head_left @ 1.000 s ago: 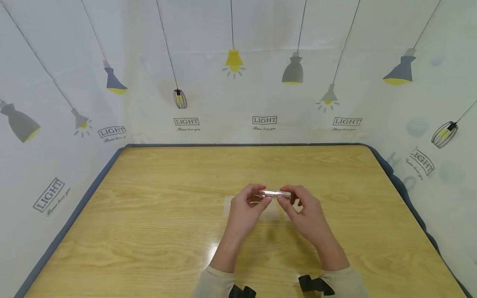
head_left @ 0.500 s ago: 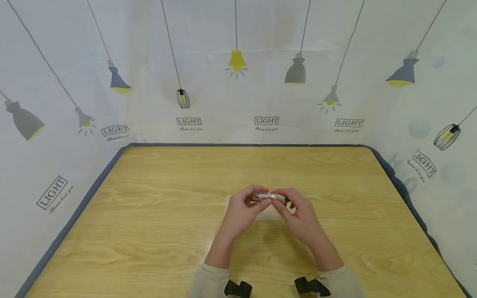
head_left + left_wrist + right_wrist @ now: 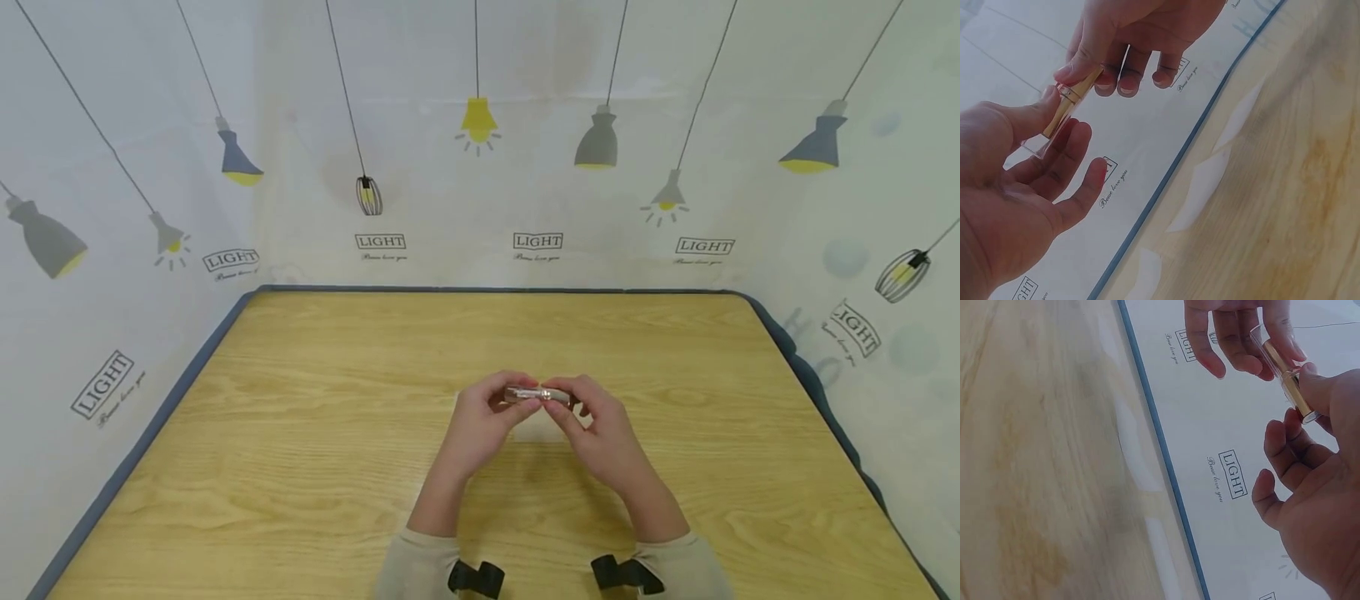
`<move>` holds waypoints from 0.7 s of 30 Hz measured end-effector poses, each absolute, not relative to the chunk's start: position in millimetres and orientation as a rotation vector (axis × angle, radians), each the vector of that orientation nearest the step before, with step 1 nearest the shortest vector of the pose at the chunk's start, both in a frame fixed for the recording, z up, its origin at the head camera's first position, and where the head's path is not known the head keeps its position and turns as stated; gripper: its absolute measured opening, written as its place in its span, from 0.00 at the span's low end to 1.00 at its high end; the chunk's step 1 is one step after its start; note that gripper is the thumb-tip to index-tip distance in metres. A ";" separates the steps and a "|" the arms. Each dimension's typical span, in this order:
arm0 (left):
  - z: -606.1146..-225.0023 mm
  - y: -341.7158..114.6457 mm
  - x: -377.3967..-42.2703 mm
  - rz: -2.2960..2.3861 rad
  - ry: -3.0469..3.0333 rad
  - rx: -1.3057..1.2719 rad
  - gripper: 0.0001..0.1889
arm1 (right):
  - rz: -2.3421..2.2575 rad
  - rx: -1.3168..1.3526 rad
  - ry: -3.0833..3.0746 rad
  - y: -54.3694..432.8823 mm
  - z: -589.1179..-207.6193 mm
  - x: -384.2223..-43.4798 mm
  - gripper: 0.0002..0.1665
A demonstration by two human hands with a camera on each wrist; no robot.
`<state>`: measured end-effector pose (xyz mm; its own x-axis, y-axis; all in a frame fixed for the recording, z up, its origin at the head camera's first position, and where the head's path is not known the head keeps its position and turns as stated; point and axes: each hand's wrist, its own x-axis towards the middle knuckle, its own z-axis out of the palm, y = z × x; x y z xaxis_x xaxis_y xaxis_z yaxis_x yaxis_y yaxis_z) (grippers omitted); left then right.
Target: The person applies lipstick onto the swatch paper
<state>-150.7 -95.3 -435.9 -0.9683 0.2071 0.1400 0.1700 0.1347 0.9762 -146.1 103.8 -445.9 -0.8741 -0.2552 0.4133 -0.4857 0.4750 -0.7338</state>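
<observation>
A slim lipstick (image 3: 528, 393) with a gold body and a clear cap lies sideways between my two hands, held above the table. My left hand (image 3: 476, 427) pinches the clear-capped end between thumb and fingers. At the other end, my right hand (image 3: 600, 433) pinches the gold base (image 3: 1299, 399). Both thumb tips meet near the middle of the tube, by the seam. In the left wrist view the gold inner tube (image 3: 1057, 117) shows through the cap. The remaining fingers of each hand are loosely bent and stand off the lipstick. The fingertips behind it are partly hidden.
White flat pieces like paper (image 3: 1204, 194) lie on the wooden table (image 3: 300, 433) below the hands; in the head view the hands partly cover them. A dark blue edging (image 3: 442, 289) borders the table, against a white lamp-printed backdrop (image 3: 435, 125).
My hands have come closer together and shifted slightly left in the head view, so the thumbs now meet on the lipstick. Over the last half second they have barely moved.
</observation>
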 end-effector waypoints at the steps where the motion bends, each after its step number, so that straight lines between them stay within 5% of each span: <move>1: -435.3 -95.3 -150.6 2.013 2.344 0.387 0.12 | 1.354 0.635 -2.481 103.9 -445.2 -146.3 0.13; 21: -429.7 -97.5 -147.9 2.015 2.367 0.339 0.13 | 1.347 0.596 -2.556 104.9 -442.2 -148.6 0.16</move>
